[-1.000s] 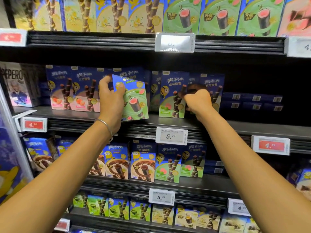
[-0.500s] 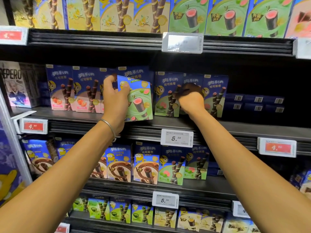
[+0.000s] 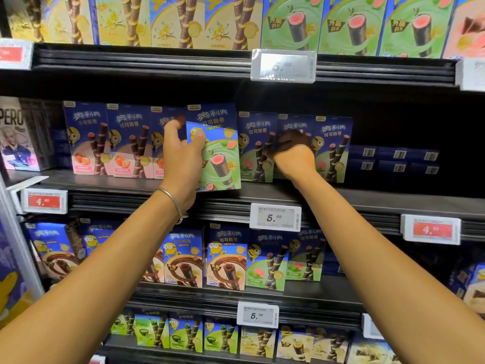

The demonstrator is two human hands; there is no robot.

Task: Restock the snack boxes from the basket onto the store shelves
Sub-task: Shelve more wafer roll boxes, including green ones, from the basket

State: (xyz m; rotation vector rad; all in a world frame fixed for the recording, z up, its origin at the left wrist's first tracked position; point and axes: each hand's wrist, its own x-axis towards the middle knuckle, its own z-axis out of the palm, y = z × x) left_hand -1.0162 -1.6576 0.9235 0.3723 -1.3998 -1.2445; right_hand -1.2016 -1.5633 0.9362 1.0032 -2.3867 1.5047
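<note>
A: Grip state?
B: The green snack box (image 3: 223, 164) is pinched by the left hand (image 3: 181, 156), thumb on the front face, fingers behind. It is held tilted, low edge at the front lip of the middle shelf (image 3: 380, 200). Contact cannot be confirmed. A blue box (image 3: 214, 116) stands right behind it.
A: Right hand?
B: The right hand (image 3: 295, 158) is at 3 o'clock of the box, in among the guava-print boxes (image 3: 258, 148). Its fingers are lost in shadow, so whether anything is gripped cannot be told.
A: Best way to seat it?
B: A slot should be opened first, with the row eased toward 3 o'clock. Then the box is squared upright, face out, and slid back flush. The strawberry-print boxes (image 3: 89, 143) at 9 o'clock should not be nudged.
A: Unknowns?
B: The basket is not in view. Depth behind the front row is dark. The upper price tag (image 3: 283, 65) is glared out. Print on the flat dark boxes (image 3: 393, 158) at 3 o'clock is unreadable.
</note>
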